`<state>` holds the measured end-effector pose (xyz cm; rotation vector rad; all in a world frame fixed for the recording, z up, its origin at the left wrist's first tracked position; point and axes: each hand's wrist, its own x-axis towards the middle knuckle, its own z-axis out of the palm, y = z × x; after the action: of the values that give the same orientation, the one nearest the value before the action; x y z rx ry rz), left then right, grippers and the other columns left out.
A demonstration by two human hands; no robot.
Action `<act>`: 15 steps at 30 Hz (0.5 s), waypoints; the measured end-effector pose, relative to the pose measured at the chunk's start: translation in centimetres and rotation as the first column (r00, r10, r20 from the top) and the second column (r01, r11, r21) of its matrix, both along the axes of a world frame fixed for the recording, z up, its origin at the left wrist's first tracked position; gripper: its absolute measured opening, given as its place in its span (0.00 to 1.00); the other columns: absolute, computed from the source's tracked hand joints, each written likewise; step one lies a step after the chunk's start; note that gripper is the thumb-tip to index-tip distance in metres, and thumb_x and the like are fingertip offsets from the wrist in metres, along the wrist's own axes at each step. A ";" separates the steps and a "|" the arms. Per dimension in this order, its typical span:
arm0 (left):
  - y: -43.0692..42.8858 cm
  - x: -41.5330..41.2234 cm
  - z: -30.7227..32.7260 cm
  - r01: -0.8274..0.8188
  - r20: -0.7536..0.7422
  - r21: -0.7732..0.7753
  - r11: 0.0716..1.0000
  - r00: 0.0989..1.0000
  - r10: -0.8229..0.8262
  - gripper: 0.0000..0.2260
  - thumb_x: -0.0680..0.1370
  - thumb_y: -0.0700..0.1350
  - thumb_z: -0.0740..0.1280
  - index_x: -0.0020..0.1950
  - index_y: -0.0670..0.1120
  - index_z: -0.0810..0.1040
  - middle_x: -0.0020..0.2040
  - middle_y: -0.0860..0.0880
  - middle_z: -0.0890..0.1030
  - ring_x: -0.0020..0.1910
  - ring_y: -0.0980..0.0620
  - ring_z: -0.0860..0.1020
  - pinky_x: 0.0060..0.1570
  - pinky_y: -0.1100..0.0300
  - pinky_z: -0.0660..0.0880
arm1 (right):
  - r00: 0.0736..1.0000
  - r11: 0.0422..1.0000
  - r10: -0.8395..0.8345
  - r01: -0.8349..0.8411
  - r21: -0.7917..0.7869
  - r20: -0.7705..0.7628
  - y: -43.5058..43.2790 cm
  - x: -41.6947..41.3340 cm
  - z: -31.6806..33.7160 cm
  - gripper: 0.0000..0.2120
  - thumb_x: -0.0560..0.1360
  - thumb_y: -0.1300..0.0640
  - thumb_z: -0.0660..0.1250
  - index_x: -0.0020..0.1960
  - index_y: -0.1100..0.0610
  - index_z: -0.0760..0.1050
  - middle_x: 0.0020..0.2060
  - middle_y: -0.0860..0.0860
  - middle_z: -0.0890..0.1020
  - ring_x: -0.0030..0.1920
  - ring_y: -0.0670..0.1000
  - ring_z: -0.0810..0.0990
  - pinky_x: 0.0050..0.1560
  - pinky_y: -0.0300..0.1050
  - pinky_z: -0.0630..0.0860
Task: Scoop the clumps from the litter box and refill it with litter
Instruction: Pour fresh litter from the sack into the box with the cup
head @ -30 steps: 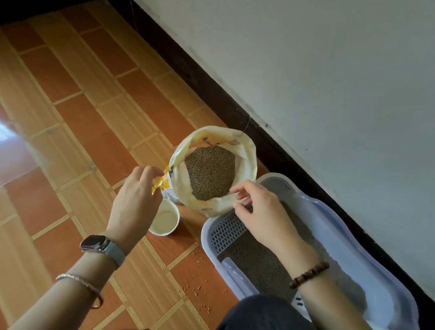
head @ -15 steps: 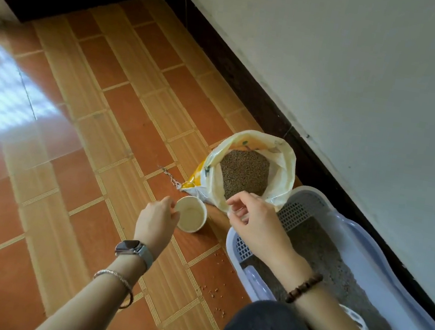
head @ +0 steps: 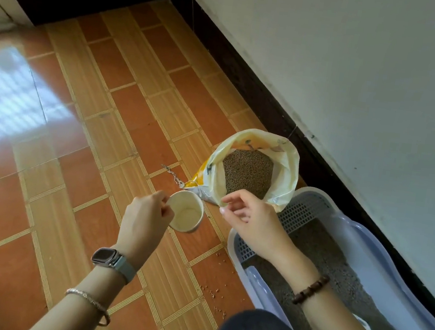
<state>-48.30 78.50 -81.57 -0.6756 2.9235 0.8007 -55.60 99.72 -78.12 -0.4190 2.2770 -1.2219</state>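
Spilled pellets: a scatter of loose brown litter grains point(head: 214, 294) lies on the orange tiled floor point(head: 100, 147), just beside the box's near-left edge.
Left hand: the left hand point(head: 143, 218) pinches the near rim of the cup.
Cup: the small white paper cup point(head: 186, 212) is tilted, looks empty, and sits between the hand and the bag. It is likely light and thin-walled, so a hard squeeze at the rim would probably buckle it. A hold round the body would suit a full load better.
Right hand: the right hand point(head: 250, 220) has loosely curled fingers and grips nothing. It hovers over the box's far-left corner, just beside the bag's near lip.
Litter box: the pale lilac plastic litter box point(head: 356, 230) lies along the wall and holds a thin layer of grey litter point(head: 324, 254).
Bag: the yellow-and-white plastic litter bag point(head: 290, 161) stands open on the floor against the box's far end, part full of brown pellets point(head: 246, 172). It looks soft-sided and probably heavy. Scooping with the cup seems easier than lifting it.
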 end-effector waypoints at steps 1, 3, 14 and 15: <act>-0.2 0.2 0.3 -0.007 -0.016 0.006 1.000 1.000 0.007 0.04 0.75 0.39 0.64 0.44 0.45 0.79 0.31 0.49 0.78 0.29 0.51 0.76 0.28 0.59 0.72 | 1.000 1.000 0.010 -0.010 -0.006 0.016 -0.3 0.1 -0.1 0.11 0.76 0.49 0.68 0.56 0.51 0.77 0.46 0.44 0.81 0.49 0.42 0.81 0.54 0.41 0.79; -0.3 0.4 1.2 -0.013 -0.049 0.020 1.000 0.999 0.014 0.05 0.75 0.38 0.65 0.45 0.45 0.79 0.30 0.50 0.77 0.28 0.52 0.75 0.26 0.61 0.71 | 0.999 0.998 0.007 -0.005 -0.055 0.032 -1.1 0.3 -0.1 0.11 0.76 0.49 0.69 0.57 0.50 0.78 0.48 0.45 0.82 0.50 0.42 0.81 0.55 0.40 0.79; 1.5 1.1 5.6 0.027 -0.172 0.138 0.990 0.985 -0.003 0.05 0.75 0.39 0.66 0.43 0.48 0.80 0.28 0.50 0.79 0.29 0.50 0.80 0.35 0.50 0.79 | 0.967 0.964 -0.100 0.153 -0.217 0.235 -1.7 1.8 0.5 0.13 0.73 0.48 0.72 0.58 0.41 0.77 0.50 0.44 0.81 0.53 0.39 0.80 0.55 0.36 0.77; 1.8 1.0 5.7 0.038 -0.188 0.131 0.991 0.982 -0.013 0.05 0.75 0.40 0.66 0.43 0.48 0.80 0.28 0.51 0.79 0.29 0.50 0.80 0.35 0.51 0.79 | 0.961 0.960 -0.104 0.164 -0.227 0.255 -1.4 1.8 0.5 0.13 0.74 0.49 0.71 0.58 0.42 0.77 0.49 0.45 0.82 0.52 0.39 0.81 0.53 0.35 0.76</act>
<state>-47.26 80.27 -75.87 -0.5809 2.9976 1.1026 -53.83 98.35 -77.57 -0.1911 1.9811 -1.5437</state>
